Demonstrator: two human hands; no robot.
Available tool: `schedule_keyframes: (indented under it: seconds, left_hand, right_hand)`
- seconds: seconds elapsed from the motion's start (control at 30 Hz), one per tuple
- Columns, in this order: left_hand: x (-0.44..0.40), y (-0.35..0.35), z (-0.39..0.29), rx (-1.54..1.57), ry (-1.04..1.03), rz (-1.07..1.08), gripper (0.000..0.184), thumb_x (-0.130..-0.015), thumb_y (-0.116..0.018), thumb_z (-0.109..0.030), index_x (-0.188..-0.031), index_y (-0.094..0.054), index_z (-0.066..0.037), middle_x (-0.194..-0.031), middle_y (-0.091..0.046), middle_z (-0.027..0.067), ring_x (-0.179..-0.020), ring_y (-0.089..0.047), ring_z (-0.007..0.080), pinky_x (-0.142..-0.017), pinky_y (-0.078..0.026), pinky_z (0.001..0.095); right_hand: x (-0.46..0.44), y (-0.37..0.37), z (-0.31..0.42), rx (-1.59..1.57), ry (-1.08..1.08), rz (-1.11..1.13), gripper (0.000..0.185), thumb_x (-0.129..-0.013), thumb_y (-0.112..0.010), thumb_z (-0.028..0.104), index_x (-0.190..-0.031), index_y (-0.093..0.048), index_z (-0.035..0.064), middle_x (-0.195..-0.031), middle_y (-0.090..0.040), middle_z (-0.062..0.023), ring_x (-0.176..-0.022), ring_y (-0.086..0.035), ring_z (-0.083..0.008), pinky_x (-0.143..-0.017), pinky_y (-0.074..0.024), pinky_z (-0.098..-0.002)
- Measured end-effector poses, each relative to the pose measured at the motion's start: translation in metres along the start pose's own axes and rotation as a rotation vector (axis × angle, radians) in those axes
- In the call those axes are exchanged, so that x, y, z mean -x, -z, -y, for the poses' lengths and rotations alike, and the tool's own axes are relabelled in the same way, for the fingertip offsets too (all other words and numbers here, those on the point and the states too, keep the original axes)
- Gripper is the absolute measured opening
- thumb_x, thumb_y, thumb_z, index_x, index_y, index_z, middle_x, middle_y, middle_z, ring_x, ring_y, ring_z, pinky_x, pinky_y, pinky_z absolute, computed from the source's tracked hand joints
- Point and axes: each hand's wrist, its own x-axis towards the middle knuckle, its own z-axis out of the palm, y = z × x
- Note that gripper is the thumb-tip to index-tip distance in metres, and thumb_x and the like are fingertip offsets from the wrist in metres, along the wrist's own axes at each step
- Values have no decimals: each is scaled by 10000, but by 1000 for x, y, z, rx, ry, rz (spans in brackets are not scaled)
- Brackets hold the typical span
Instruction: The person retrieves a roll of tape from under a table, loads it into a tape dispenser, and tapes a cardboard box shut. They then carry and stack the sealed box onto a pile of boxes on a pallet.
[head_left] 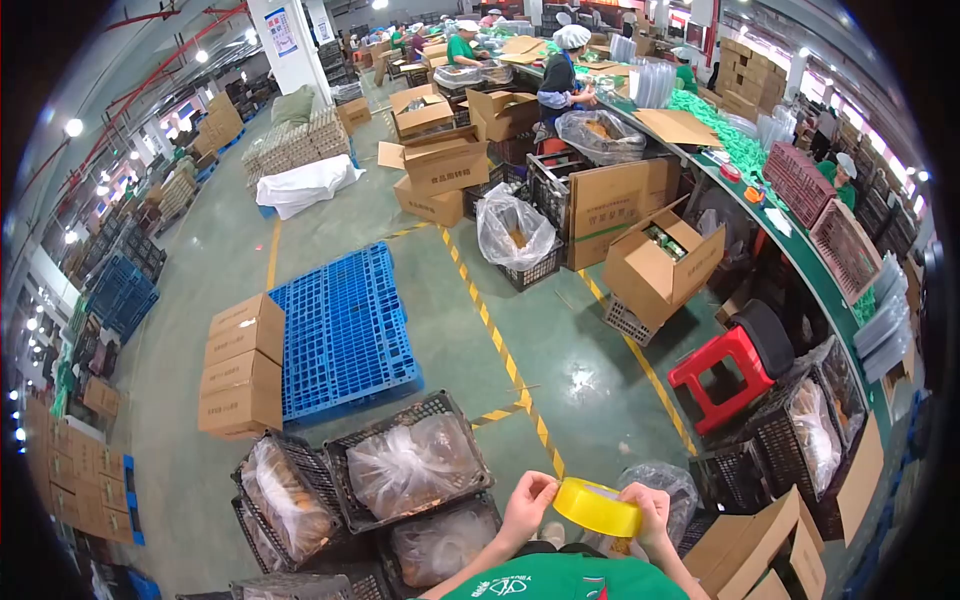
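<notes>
A roll of yellow packing tape is held between my two hands, in front of my green shirt. My left hand pinches its left side with bent fingers. Around the roll's right edge, my right hand has its fingers closed. Just below and behind the tape lies a clear plastic bag, partly covered by my hand. To the left stand black crates holding brown goods in tied plastic bags. An open cardboard box is close on my right.
A blue pallet with stacked cartons lies ahead left. A red stool and an open carton stand ahead right. Beyond runs a long green work table, where co-workers in white caps stand. Yellow-black floor tape crosses the floor.
</notes>
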Motion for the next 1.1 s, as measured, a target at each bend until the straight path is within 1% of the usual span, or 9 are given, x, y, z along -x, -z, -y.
schedule_keyframes:
  seconds: [0.27, 0.37, 0.57, 0.67, 0.77, 0.8, 0.9, 0.93, 1.1]
  left_hand:
    - [-25, 0, -32, 85, 24, -103, 72, -887, -546, -60, -933, -493, -42, -878, -556, 29, -808, -529, 107, -750, -430, 234]
    - [-45, -7, -48, 439, 87, -12, 56, -883, -517, -32, -925, -481, -44, -918, -558, 78, -843, -556, 191, -789, -454, 305]
    - [-101, -50, -80, 431, 192, 160, 47, -883, -521, -26, -914, -488, -38, -916, -551, 74, -867, -534, 169, -794, -432, 289]
    - [-130, -75, -80, 413, 216, 244, 54, -885, -519, -26, -922, -482, -37, -925, -550, 70, -881, -526, 160, -798, -423, 283]
    - [-161, -90, -79, 395, 212, 326, 52, -885, -520, -28, -923, -485, -34, -935, -554, 71, -891, -527, 158, -806, -418, 282]
    - [-173, -96, -81, 353, 217, 291, 58, -887, -527, -36, -930, -488, -34, -914, -560, 61, -863, -534, 145, -782, -426, 271]
    - [-213, -107, -89, 113, 217, 313, 84, -858, -559, -26, -906, -490, -26, -891, -571, 62, -813, -545, 134, -748, -440, 273]
    - [-226, -113, -92, -42, 212, 346, 89, -853, -567, -33, -907, -496, -25, -884, -574, 57, -806, -544, 126, -746, -438, 268]
    - [-310, -140, -90, -631, 148, 647, 92, -852, -558, -72, -919, -511, -30, -837, -567, 37, -785, -542, 105, -719, -437, 258]
  right_hand:
    - [-50, -2, -4, -107, -172, 85, 380, -873, -447, 264, -698, -587, -43, -639, -590, -59, -595, -537, -106, -546, -408, -235]
    - [-76, 10, -7, -210, -130, 143, 398, -881, -442, 279, -721, -592, -53, -699, -605, -66, -653, -549, -120, -605, -423, -242]
    - [-117, 53, -8, -492, -107, 131, 399, -873, -447, 287, -761, -602, -64, -791, -624, -104, -727, -567, -156, -680, -440, -257]
    - [-133, 81, -2, -520, -116, 80, 453, -869, -429, 294, -721, -607, -96, -758, -626, -177, -781, -580, -273, -752, -450, -338]
    - [-152, 105, -7, -421, -182, 122, 452, -863, -452, 327, -749, -615, -79, -793, -634, -163, -806, -587, -247, -767, -453, -340]
    - [-158, 112, 2, -336, -261, 184, 402, -868, -486, 350, -871, -607, -33, -889, -612, -100, -870, -553, -165, -809, -418, -280]
    - [-184, 113, 24, -218, -310, 292, 411, -876, -487, 386, -961, -597, -1, -977, -589, -94, -947, -524, -153, -857, -390, -284]
    - [-193, 115, 14, -256, -370, 336, 448, -863, -535, 402, -1110, -508, 29, -1034, -562, -100, -1010, -499, -166, -894, -372, -303]
    - [-259, 112, 11, 92, -496, 417, 631, -810, -635, 316, -1257, -268, 63, -1070, -562, -175, -1025, -516, -223, -914, -380, -341]
